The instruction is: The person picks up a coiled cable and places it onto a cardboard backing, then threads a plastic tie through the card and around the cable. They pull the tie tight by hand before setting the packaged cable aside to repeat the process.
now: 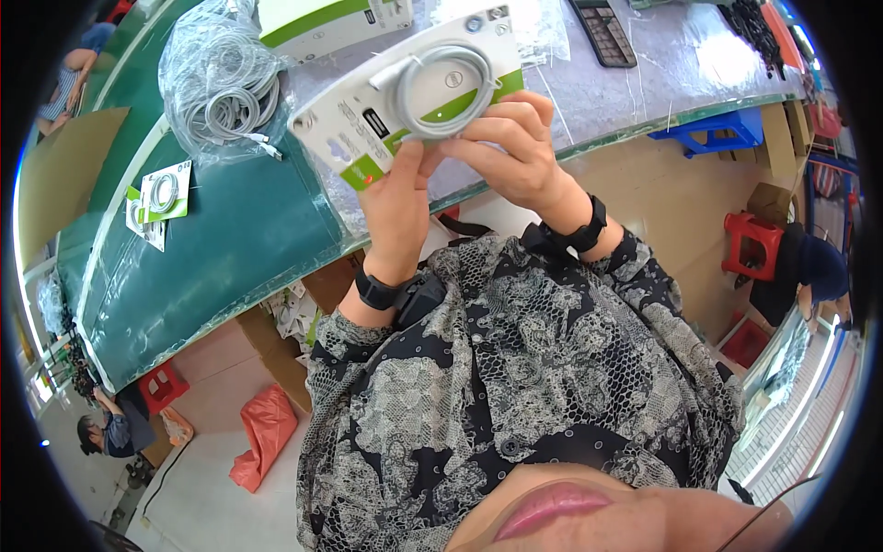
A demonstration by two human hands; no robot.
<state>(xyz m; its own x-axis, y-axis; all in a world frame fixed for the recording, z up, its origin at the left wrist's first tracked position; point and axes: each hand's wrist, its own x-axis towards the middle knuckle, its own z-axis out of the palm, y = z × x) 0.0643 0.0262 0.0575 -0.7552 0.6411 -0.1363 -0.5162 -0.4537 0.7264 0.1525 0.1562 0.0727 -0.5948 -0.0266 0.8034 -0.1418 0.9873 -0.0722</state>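
In the head view, the person sits or stands at the surface and has both hands on a white and green card in the upper middle of the frame. A loop of grey cable lies against the front of that card, which tilts up toward its right end. The left hand grips the lower edge, thumb on the front; I can't tell how its other fingers sit behind. The right hand closes on the same edge, further right, its fingers bent near the bottom of the loop.

Over at the upper left I see a clear plastic bag full of grey cables, and beside it, at the top, a white and green box. Below the bag, two smaller cards with cables lie overlapping. A dark flat tray rests at the top right. A blue stool stands at the right, and a red bag lies on the floor, lower left.
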